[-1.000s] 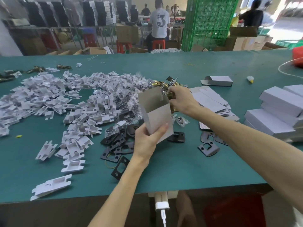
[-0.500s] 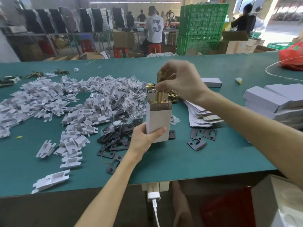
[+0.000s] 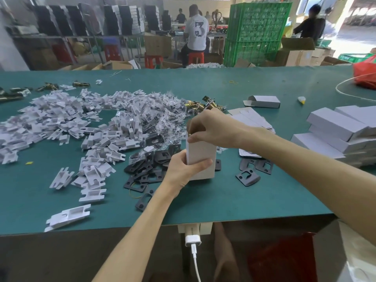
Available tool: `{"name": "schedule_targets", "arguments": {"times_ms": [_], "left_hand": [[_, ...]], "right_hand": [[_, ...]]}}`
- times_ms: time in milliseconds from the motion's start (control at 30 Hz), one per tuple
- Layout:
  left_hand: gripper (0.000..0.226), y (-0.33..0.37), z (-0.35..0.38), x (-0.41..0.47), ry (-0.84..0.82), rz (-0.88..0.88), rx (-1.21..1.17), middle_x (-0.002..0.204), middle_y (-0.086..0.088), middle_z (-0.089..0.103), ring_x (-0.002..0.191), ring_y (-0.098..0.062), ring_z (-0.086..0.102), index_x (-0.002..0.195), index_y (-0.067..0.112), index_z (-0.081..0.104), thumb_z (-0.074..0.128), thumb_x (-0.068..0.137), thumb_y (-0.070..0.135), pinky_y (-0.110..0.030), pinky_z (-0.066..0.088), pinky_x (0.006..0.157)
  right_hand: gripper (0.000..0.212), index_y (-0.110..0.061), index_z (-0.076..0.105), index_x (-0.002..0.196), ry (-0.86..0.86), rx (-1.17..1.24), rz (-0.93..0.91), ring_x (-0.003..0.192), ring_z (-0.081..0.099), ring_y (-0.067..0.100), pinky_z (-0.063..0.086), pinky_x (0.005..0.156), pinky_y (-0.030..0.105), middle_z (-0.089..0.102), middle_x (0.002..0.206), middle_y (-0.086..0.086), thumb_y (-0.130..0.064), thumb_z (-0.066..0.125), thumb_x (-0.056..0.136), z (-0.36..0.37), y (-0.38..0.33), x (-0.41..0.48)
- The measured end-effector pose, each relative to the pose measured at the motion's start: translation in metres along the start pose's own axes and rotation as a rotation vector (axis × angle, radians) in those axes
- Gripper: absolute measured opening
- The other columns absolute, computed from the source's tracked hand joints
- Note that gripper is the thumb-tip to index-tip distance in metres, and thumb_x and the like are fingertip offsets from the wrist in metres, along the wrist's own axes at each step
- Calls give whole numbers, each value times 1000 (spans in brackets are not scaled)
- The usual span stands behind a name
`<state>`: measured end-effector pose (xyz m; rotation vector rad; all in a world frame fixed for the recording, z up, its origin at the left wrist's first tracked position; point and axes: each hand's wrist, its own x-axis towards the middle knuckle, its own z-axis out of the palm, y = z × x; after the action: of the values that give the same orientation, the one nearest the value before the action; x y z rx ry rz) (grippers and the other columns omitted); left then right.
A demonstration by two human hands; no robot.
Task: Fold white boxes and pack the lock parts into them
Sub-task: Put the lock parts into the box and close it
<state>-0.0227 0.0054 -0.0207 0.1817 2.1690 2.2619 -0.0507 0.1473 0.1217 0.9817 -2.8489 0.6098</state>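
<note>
- The left hand (image 3: 184, 167) was wrapped round the lower part of the white box (image 3: 202, 154). Its thumb lay across the front face and its fingers were curled behind, gripping the box upright just above the green table (image 3: 264, 192).
- The right hand (image 3: 212, 129) sat on top of the same box. Its fingers were curled down over the mouth and its thumb pressed on the front wall at the rim, so it closed round the top edge.
- A sliver of brass showed by the thumb tip. Whether the fingers pinched it could not be told, as the hand hid the opening.
- The box stood near the middle of the table, toward the near edge.
- Black strike plates (image 3: 142, 171) lay scattered just left of the box and behind it, with a few more (image 3: 248, 176) to its right.
- A wide heap of white plastic inserts (image 3: 61, 123) covered the left side. Clear bags of screws (image 3: 162, 117) were piled between them and the box.
- Brass latch parts (image 3: 200, 105) lay just beyond the right hand.
- Flat box blanks (image 3: 254, 121) were fanned out under the right forearm, and one folded box (image 3: 262, 101) lay on its side farther back.
- Closed white boxes (image 3: 341, 129) were stacked at the right edge.
</note>
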Motion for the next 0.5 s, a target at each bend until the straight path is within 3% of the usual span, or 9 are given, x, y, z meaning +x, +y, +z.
{"name": "schedule_targets", "arguments": {"times_ms": [133,267,367,433,500], "left_hand": [[54,1,0,0,-5,-16,19,103,-1,79,95,-18,75,110,16,74,93,66,40,-28,59,76],[68,3,0,-1,-7,-17,22,107,-4,79,101,-24,74,115,14,72,93,60,48,-39,62,84],[62,3,0,-2,-20,-16,29,107,-5,78,102,-25,74,115,13,71,93,65,41,-41,62,85],[56,4,1,-3,-20,-20,38,107,-5,78,102,-25,74,115,12,71,93,69,35,-41,62,84],[52,5,0,-3,-12,-20,34,108,-4,79,101,-21,74,116,11,71,94,73,27,-36,62,82]], "right_hand": [[24,-10,75,103,-121,-87,13,88,64,20,53,80,35,73,98,3,-30,63,100,7,-6,-1],[29,-15,69,89,-197,-165,46,65,53,8,40,60,27,60,75,-6,-32,52,106,7,-14,-2],[31,-18,61,84,-233,-203,59,65,53,12,40,62,29,58,75,-4,-34,48,107,3,-21,-6],[28,-16,63,90,-203,-311,70,69,57,19,43,64,32,62,83,2,-34,49,107,0,-28,-11],[17,-9,62,101,13,-540,-9,72,58,25,44,61,34,63,87,5,-25,56,104,1,-42,-9]]}}
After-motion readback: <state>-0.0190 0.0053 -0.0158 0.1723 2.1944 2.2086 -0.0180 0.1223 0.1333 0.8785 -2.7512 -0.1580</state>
